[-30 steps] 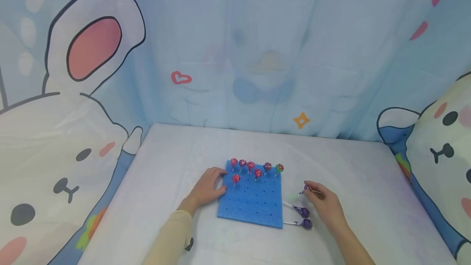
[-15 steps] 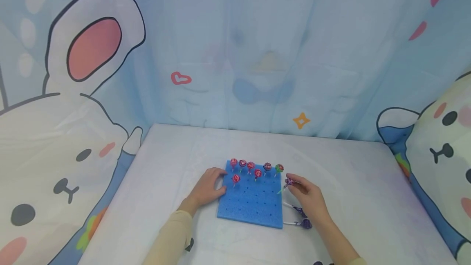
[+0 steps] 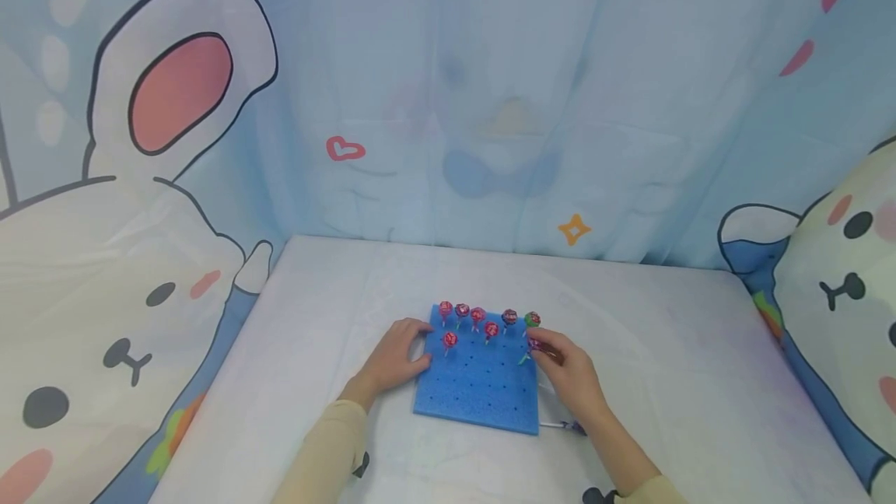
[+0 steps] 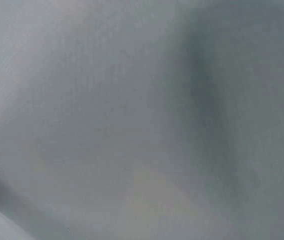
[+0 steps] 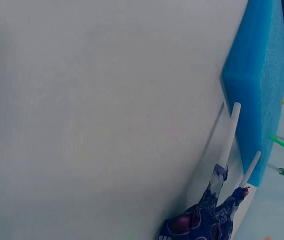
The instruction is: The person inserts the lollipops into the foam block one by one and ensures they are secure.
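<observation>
The blue board [image 3: 477,379] is being touched at its left edge by the spread left hand [image 3: 392,356]; a purple lollipop [image 3: 535,344] is being pinched by the right hand [image 3: 570,376] over the board's right side.

From the near side, the head view looks forward and down over the table [image 3: 644,309]; left wrist faces a blurred surface [image 4: 106,125] closely; right wrist, low, shares the board [image 5: 248,75] with head.

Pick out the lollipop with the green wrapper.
The lollipop standing at the right end of the back row on the blue board; no other visible wrapper is green, the rest looking red, purple or dark.
</observation>
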The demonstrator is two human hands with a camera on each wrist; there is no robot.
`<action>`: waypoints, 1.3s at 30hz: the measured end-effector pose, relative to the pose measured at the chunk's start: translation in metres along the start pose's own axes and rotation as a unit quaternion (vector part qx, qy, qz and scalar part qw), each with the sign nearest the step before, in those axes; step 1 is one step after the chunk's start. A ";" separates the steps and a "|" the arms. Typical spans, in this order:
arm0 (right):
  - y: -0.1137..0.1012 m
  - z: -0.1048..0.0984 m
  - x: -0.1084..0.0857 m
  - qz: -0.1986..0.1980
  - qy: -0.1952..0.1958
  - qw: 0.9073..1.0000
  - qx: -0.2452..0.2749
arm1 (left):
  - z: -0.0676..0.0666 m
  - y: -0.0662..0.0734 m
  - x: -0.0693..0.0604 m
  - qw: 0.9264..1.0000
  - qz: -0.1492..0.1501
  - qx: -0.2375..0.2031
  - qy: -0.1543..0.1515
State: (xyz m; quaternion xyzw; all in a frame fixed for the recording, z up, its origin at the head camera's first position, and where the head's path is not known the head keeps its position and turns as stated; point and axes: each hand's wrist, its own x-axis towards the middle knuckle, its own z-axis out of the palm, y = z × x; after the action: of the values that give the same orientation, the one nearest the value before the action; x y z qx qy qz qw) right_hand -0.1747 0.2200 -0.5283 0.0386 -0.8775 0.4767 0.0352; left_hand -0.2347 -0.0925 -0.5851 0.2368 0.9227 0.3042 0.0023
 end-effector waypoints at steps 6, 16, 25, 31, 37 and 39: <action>-0.002 0.002 0.000 -0.008 -0.004 1.000 -0.004 | -0.002 0.002 0.001 1.000 0.003 -0.001 0.002; 0.000 0.012 0.002 0.056 -0.016 0.998 0.031 | -0.003 0.003 0.000 1.000 0.005 -0.002 0.003; 0.004 0.016 0.004 0.088 -0.017 0.995 0.050 | -0.001 0.004 -0.001 1.000 -0.003 -0.002 0.004; 0.007 0.015 0.004 0.094 -0.017 0.994 0.050 | 0.000 0.004 -0.001 1.000 -0.006 -0.004 0.001; 0.006 0.014 0.005 0.106 -0.024 0.992 0.071 | -0.001 0.003 -0.001 1.000 -0.002 -0.004 0.001; 0.006 0.013 0.005 0.106 -0.025 0.991 0.074 | -0.001 0.002 -0.001 1.000 -0.002 -0.002 0.000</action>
State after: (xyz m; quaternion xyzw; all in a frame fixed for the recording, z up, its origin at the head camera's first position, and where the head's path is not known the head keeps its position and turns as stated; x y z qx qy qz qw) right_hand -0.1809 0.2116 -0.5397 -0.0403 -0.8393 0.5407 -0.0403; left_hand -0.2332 -0.0919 -0.5830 0.2347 0.9227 0.3059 0.0030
